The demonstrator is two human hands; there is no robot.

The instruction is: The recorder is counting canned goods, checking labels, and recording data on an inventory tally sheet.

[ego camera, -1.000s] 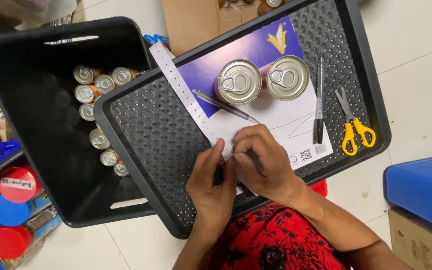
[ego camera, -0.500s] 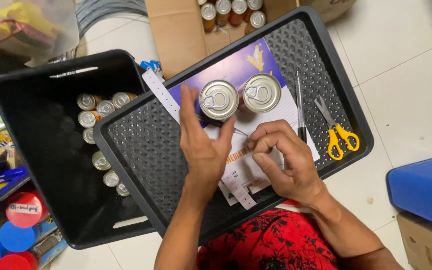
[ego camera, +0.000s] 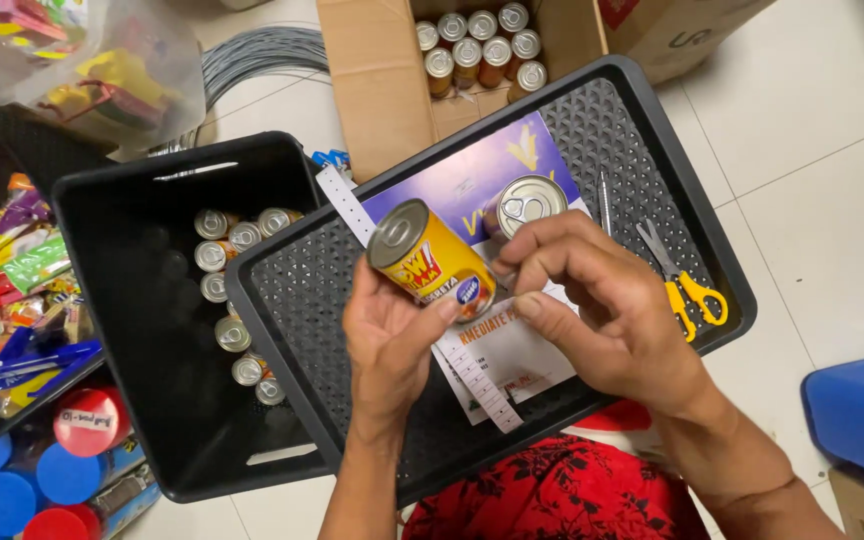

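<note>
My left hand (ego camera: 392,350) holds an orange-yellow can (ego camera: 430,260) tilted on its side above the black perforated tray (ego camera: 302,290). My right hand (ego camera: 602,310) is right beside the can's base, thumb and fingers pinched together by its label; what they pinch is too small to see. A second can (ego camera: 527,200) stands upright on a purple sheet (ego camera: 452,190) on the tray. A white paper sheet (ego camera: 512,355) and a strip of small white stickers (ego camera: 477,385) lie under my hands.
Yellow-handled scissors (ego camera: 687,280) and a pen (ego camera: 604,200) lie on the tray's right side. A black crate (ego camera: 152,330) at left holds several cans. A cardboard box (ego camera: 477,40) with more cans is behind. A blue seat (ego camera: 862,410) is at right.
My left hand picked one of the two cans off the tray and tilted it up. My right hand left the paper and came to the can.
</note>
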